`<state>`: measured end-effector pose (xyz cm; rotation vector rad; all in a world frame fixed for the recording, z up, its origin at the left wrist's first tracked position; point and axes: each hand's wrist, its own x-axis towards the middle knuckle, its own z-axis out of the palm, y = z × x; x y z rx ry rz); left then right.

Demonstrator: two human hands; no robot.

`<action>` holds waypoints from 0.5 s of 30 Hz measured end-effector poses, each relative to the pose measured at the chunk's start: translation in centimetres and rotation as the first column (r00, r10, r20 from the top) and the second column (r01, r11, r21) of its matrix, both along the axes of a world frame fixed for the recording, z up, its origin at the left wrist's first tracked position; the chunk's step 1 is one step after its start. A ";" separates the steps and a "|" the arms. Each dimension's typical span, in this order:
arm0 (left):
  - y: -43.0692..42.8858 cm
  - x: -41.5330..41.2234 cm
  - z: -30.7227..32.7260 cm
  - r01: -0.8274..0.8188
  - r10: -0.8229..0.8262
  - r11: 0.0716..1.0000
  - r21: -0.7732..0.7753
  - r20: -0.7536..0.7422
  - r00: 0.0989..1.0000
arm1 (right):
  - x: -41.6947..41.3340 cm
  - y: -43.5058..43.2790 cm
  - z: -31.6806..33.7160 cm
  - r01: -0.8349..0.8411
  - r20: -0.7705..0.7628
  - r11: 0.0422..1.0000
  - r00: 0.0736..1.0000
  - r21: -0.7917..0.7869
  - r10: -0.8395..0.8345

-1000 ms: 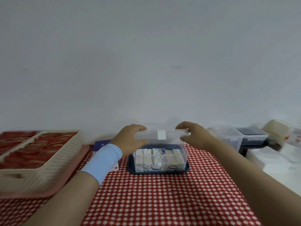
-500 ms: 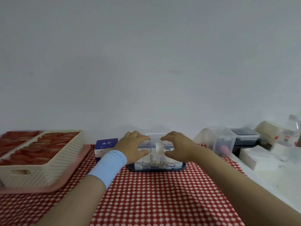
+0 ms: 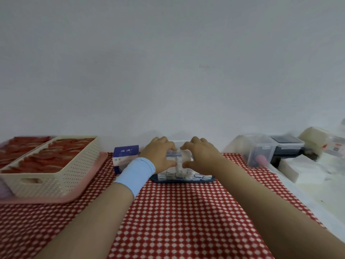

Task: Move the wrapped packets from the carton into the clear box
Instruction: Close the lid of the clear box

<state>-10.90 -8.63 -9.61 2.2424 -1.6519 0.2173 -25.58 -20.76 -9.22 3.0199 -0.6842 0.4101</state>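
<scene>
Lid point(image 3: 177, 145), raised a second ago, now sitting on clear box point(image 3: 202, 177) at frame centre. Left hand point(image 3: 160, 154) and right hand point(image 3: 202, 158) curling fingers over lid, pressing down. Packets point(image 3: 170, 174) inside; loading likely finishing.

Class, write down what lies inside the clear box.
Rows of white wrapped packets fill the clear box, visible along its lower front. The left hand and right hand cover the rest.

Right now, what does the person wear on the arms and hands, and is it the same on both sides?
No, the sides differ. A light blue fabric wristband, plain and without visible markings, circles the wrist behind the left hand. The right hand has no band and no watch. Neither hand has a glove, and no sleeves show on either forearm up to the picture's edge.
</scene>
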 end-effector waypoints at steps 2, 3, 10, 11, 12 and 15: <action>0.1 -0.1 0.1 -0.009 0.010 1.000 0.023 -0.025 1.000 | 0.1 0.3 0.2 0.018 -0.021 1.000 1.000 0.001 -0.018; 0.2 -0.2 0.2 -0.010 0.012 0.999 0.044 -0.050 0.999 | 0.1 0.5 0.4 0.026 -0.043 1.000 0.999 0.007 -0.025; 3.2 1.5 2.2 -0.070 0.068 0.997 -0.011 -0.123 0.990 | 1.9 2.9 3.3 0.089 0.080 0.982 0.991 0.166 -0.103; 4.0 2.3 2.4 -0.110 0.107 0.994 -0.026 -0.094 0.990 | 2.5 3.5 3.6 0.054 0.139 0.986 0.987 0.156 -0.076; 5.1 3.1 2.6 -0.155 0.152 0.988 -0.030 -0.065 0.986 | 3.3 4.3 3.7 0.013 0.161 0.988 0.986 0.151 -0.038; 8.3 5.4 3.0 -0.288 0.288 0.957 -0.014 -0.028 0.957 | 6.5 6.7 3.4 -0.132 0.146 0.949 0.985 0.286 0.093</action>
